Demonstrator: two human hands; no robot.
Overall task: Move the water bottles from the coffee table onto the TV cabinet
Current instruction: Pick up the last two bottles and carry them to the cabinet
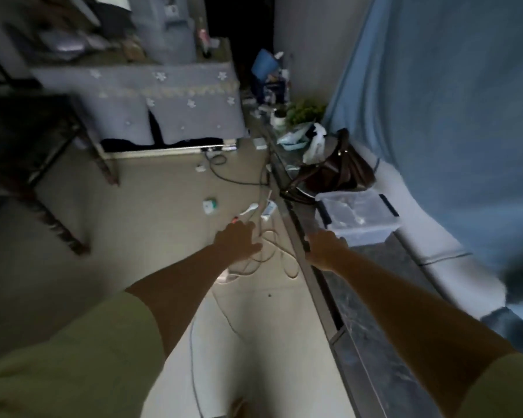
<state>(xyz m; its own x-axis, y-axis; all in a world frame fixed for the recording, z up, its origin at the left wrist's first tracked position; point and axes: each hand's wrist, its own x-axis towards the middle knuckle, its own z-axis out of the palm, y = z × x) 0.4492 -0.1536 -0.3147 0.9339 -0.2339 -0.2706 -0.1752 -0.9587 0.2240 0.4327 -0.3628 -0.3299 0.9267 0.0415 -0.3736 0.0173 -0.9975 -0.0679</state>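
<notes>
The frame is dim and blurred, and I make out no water bottle in it. The TV cabinet [372, 300], long with a dark marbled top, runs along the right below a blue cloth. My left hand [237, 241] hangs over the floor left of the cabinet with relaxed fingers, holding nothing. My right hand [326, 247] hovers at the cabinet's front edge, just in front of a clear plastic box [360, 215]. Its fingers point away from me and nothing shows in them.
On the cabinet top beyond the box lie a brown handbag [335, 167], a white bag, a small green plant [304, 111] and clutter. Cables and a power strip [266, 254] litter the floor. A grey-draped unit [163, 101] and a dark frame [43, 164] stand left.
</notes>
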